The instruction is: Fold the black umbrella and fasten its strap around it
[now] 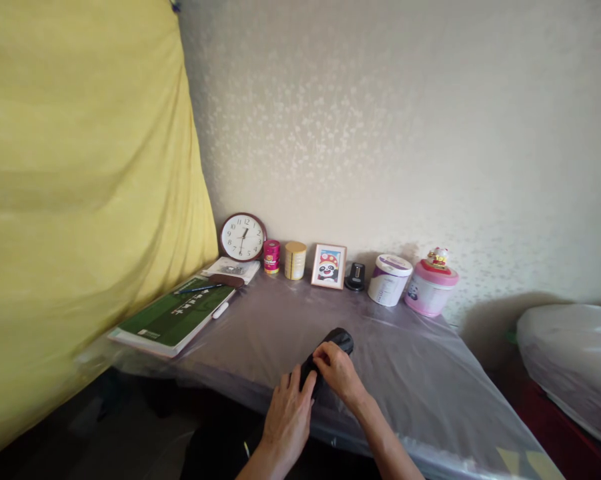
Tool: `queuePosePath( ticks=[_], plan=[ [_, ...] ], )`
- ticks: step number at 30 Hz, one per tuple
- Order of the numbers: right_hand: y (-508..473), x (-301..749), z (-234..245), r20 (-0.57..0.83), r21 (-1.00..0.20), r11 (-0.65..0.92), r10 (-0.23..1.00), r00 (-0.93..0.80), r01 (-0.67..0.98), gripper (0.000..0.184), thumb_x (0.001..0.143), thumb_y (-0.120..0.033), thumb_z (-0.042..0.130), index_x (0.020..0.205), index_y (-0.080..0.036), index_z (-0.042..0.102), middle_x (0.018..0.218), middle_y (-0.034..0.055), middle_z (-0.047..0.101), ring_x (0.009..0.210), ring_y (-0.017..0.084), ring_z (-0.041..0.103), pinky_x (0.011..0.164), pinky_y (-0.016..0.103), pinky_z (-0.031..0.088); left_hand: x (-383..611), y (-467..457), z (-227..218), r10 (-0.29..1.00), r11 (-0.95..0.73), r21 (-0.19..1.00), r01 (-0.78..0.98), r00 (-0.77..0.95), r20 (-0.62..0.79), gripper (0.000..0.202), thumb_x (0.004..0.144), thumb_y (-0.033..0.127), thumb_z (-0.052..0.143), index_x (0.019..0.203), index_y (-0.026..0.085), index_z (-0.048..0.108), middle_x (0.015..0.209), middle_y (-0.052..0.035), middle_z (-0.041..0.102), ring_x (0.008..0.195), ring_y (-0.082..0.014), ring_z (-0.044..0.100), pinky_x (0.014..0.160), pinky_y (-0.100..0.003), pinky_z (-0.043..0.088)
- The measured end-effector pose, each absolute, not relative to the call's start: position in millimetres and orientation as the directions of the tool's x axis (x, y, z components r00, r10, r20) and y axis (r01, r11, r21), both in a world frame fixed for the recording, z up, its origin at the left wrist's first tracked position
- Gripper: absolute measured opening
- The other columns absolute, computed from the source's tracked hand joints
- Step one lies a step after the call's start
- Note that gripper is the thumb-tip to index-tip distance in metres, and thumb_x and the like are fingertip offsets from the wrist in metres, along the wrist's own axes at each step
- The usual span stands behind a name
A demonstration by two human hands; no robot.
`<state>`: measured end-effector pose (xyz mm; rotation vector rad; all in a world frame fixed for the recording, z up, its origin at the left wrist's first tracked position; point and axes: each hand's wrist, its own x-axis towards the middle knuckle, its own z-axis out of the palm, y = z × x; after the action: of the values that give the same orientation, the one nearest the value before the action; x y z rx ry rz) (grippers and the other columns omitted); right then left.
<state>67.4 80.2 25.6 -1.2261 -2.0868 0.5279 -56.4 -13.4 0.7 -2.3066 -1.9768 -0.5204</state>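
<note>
A black folded umbrella (341, 339), or a rolled black bundle much like one, lies slanted at the front of the table, its far end pointing up and right. My left hand (289, 410) is on its near end, thumb on one side and fingers on the other. Farther up, my right hand (334, 369) pinches at its side with thumb and forefinger together. The hands are close to each other and cover the middle of the black thing, so whatever lies in the pinch is hidden.
A plastic-covered table (410, 373) stands against the wall. Along its back are a round clock (243, 237), a pink tin (271, 257), a yellow tin (295, 261), a panda picture frame (329, 266) and two tubs (390, 281). A green book (175, 313) lies left, beside a yellow curtain (80, 200).
</note>
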Motion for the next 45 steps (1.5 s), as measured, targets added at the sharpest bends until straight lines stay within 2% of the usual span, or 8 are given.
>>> queuePosePath(
  ticks=[6,10,15,23,27,30,36,45],
  plan=[
    [68,79,28,0.385,-0.723,0.5,0.865,-0.323,0.477,0.022,0.083,-0.015,0.039,0.087,-0.017,0.061,0.087,0.005,0.059,0.064,0.011,0.057,0.063,0.024,0.047,-58,-12,3,0.952,-0.183,0.218,0.959,0.118,0.281,0.045,0.084,0.014,0.036,0.128,0.025,0.036,0.125,-0.0087,0.041,0.105,-0.0223,0.046,0.085,-0.038,0.044],
    [50,82,28,0.532,-0.501,0.692,0.72,-0.446,0.52,0.032,0.083,-0.009,0.036,0.098,-0.019,0.062,0.099,0.0067,0.06,0.092,0.016,0.054,0.085,0.03,0.044,-57,-12,2,0.949,-0.183,0.215,0.959,0.115,0.295,0.047,0.083,0.012,0.035,0.128,0.026,0.034,0.126,-0.0076,0.041,0.106,-0.0219,0.046,0.086,-0.038,0.043],
    [53,71,24,0.493,-0.314,0.717,0.683,-0.539,0.622,0.037,0.081,-0.008,0.042,0.113,-0.02,0.059,0.112,0.0075,0.059,0.098,0.021,0.049,0.086,0.037,0.042,-57,-11,0,0.946,-0.181,0.209,0.961,0.112,0.303,0.049,0.081,0.01,0.036,0.128,0.026,0.035,0.126,-0.007,0.041,0.106,-0.0218,0.046,0.087,-0.038,0.042],
    [55,72,20,0.545,-0.357,0.746,0.655,-0.523,0.562,0.044,0.078,-0.002,0.037,0.113,-0.018,0.058,0.113,0.0076,0.059,0.106,0.019,0.048,0.092,0.038,0.041,-63,-10,3,0.963,-0.18,0.25,0.951,0.118,0.244,0.054,0.082,0.021,0.041,0.135,0.018,0.027,0.131,-0.011,0.04,0.112,-0.0238,0.045,0.09,-0.038,0.041],
    [57,89,14,0.587,-0.452,0.691,0.707,-0.395,0.565,0.041,0.079,-0.004,0.034,0.107,-0.019,0.06,0.113,0.0089,0.058,0.106,0.019,0.051,0.094,0.042,0.04,-71,-14,9,0.989,-0.1,0.218,0.971,0.073,0.129,0.068,0.079,0.029,0.05,0.138,0.029,0.017,0.129,-0.0142,0.04,0.112,-0.0279,0.047,0.086,-0.039,0.043],
    [60,108,11,0.578,-0.56,0.608,0.773,-0.26,0.563,0.033,0.083,-0.012,0.034,0.098,-0.02,0.062,0.108,0.0082,0.06,0.101,0.019,0.055,0.091,0.041,0.043,-77,-16,13,0.998,-0.063,0.239,0.969,0.054,0.045,0.073,0.08,0.028,0.049,0.138,0.036,0.007,0.125,-0.0146,0.043,0.096,-0.024,0.058,0.08,-0.035,0.045],
    [56,143,0,0.537,-0.648,0.516,0.831,-0.144,0.56,0.028,0.084,-0.022,0.036,0.092,-0.022,0.063,0.101,0.0065,0.063,0.097,0.019,0.058,0.089,0.037,0.045,-96,2,20,0.998,-0.051,0.389,0.92,0.032,0.056,0.062,0.083,0.031,0.044,0.138,0.036,0.014,0.108,-0.007,0.052,0.089,-0.0199,0.06,0.077,-0.03,0.045],
    [47,179,1,0.454,-0.719,0.386,0.891,-0.03,0.578,0.028,0.082,-0.034,0.04,0.09,-0.022,0.065,0.096,0.006,0.066,0.093,0.021,0.06,0.087,0.036,0.046,-153,56,28,0.973,0.171,0.292,0.941,-0.209,0.102,0.054,0.086,0.037,0.037,0.137,0.028,0.023,0.099,-0.0091,0.053,0.082,-0.0234,0.059,0.071,-0.035,0.044]
  ],
)
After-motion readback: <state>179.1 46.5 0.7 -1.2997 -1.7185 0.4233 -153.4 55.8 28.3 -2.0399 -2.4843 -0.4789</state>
